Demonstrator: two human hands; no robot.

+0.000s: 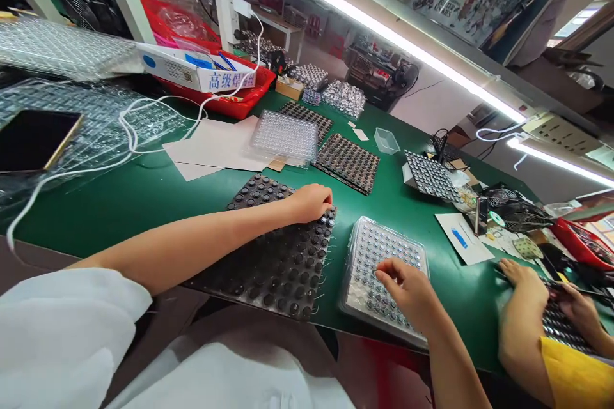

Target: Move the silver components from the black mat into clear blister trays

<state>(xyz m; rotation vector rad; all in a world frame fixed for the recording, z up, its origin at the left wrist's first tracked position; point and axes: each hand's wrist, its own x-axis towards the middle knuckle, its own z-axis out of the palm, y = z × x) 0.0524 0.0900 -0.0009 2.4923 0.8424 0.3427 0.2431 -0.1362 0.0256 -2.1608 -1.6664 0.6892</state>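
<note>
My left hand (313, 202) is closed at the far right corner of a black board (220, 271) set with rows of small round parts, and its fingertips touch that corner. What those fingers hold, if anything, is hidden. Thin wires stick out along the board's right edge. Over a clear plastic tray (355, 281) filled with small round silvery parts hovers my right hand (401, 281), thumb and forefinger pinched together. Anything between those fingertips is too small to make out.
Beyond the board lie another dark board of round parts (349, 161), a clear tray (284, 135) and white sheets (211, 147). A phone (38, 139) and white cable are at left. At right, a co-worker's hands (525, 281) work on a similar board.
</note>
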